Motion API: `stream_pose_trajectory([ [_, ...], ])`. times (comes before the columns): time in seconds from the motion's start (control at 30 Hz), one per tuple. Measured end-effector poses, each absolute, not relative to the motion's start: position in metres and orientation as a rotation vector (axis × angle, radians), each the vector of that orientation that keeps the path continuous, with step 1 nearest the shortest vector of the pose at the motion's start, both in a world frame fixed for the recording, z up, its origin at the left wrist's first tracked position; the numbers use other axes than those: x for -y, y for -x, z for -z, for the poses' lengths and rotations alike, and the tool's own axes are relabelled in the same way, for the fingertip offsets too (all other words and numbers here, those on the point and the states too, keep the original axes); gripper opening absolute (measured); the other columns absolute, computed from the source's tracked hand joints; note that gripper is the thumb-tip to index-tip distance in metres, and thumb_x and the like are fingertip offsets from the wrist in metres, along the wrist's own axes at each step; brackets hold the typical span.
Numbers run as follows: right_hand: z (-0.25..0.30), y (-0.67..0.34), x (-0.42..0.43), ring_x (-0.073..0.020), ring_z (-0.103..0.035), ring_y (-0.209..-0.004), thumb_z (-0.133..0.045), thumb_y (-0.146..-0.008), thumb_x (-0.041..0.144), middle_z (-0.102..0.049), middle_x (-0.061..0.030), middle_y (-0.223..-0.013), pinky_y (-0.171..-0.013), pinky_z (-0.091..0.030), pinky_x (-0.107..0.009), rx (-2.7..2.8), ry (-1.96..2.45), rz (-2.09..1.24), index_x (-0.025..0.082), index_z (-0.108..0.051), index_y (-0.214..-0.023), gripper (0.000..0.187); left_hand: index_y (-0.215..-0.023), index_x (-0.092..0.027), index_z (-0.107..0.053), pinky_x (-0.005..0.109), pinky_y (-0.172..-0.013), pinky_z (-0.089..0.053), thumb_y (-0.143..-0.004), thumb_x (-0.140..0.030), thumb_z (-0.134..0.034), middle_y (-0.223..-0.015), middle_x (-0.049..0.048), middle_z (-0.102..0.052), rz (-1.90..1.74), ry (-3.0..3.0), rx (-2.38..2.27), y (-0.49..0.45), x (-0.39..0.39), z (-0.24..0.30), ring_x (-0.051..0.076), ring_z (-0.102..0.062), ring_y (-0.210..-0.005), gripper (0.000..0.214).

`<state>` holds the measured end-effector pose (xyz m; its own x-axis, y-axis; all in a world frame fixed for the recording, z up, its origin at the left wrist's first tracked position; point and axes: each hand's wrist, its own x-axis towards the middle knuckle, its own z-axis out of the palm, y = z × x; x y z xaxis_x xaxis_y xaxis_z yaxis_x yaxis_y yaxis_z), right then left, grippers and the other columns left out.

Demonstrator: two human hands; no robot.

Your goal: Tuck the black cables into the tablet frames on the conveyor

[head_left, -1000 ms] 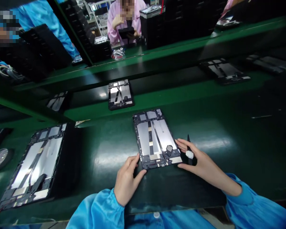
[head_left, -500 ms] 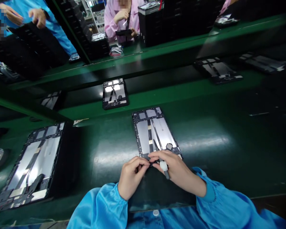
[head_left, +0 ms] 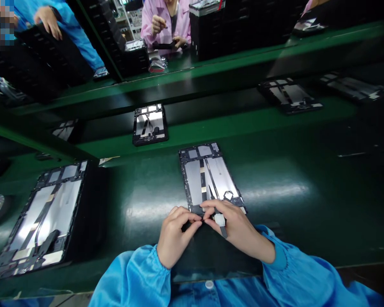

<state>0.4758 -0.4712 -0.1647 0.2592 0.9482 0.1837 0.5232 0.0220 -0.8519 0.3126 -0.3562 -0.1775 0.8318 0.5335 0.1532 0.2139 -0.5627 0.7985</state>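
An opened tablet [head_left: 193,175], with silver plates and dark ribbon cables, lies on the green bench before me. At its near edge, my left hand [head_left: 177,232] has thumb and forefinger pinched together; whatever lies between the tips is too small to make out. Close beside it, my right hand [head_left: 235,224] is closed around dark tweezers [head_left: 223,231] with a white wrap, their thin point angled up over the tablet. Its thumb and fingertips also meet at that edge, almost touching the left fingertips. The fingers cover the tablet's near end.
To the left, another opened tablet [head_left: 67,192] tops a dark stack. Farther back, a tablet [head_left: 150,123] and others [head_left: 291,96] lie along a dark strip. A green post [head_left: 35,143] crosses the left side. Co-workers in pink [head_left: 150,32] and blue [head_left: 75,38] sit beyond.
Tablets on the far strip have shifted slightly left. The pink-sleeved co-worker's raised hand has come down and left. My hands stay at the tablet's near edge with only a slight finger movement.
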Motion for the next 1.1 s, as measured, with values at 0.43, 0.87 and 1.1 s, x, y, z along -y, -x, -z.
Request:
stream_pose_trajectory([
  [0.43, 0.175, -0.473, 0.472, -0.0252, -0.063, -0.088, -0.050, -0.085, -0.004, -0.068, -0.0025, -0.091, -0.080, -0.051, -0.040, 1.481, 1.607, -0.533, 0.026, -0.053, -0.127, 0.052, -0.106, -0.021, -0.068, 0.028, -0.066, -0.041, -0.100, -0.022, -0.048, -0.087, 0.0041, -0.063, -0.546, -2.713, -0.427, -0.301, 0.363, 0.171, 0.017, -0.054, -0.078, 0.020],
  [0.87, 0.175, -0.473, 0.474, -0.0266, -0.064, -0.087, -0.049, -0.086, -0.003, -0.068, -0.0026, -0.090, -0.079, -0.052, -0.043, 1.462, 1.616, -0.541, 0.025, -0.053, -0.124, 0.048, -0.124, -0.021, -0.061, 0.031, -0.074, -0.039, -0.102, -0.014, -0.038, -0.112, 0.0056, -0.066, -0.560, -3.047, -0.143, -0.286, 0.349, 0.175, 0.020, -0.055, -0.092, 0.032],
  [1.1, 0.174, -0.474, 0.471, -0.0261, -0.064, -0.085, -0.048, -0.088, 0.000, -0.068, -0.0035, -0.089, -0.076, -0.052, -0.041, 1.458, 1.609, -0.552, 0.024, -0.055, -0.122, 0.042, -0.128, -0.024, -0.058, 0.029, -0.071, -0.041, -0.102, -0.013, -0.040, -0.109, 0.0047, -0.065, -0.582, -3.045, -0.007, -0.292, 0.343, 0.176, 0.018, -0.055, -0.092, 0.033],
])
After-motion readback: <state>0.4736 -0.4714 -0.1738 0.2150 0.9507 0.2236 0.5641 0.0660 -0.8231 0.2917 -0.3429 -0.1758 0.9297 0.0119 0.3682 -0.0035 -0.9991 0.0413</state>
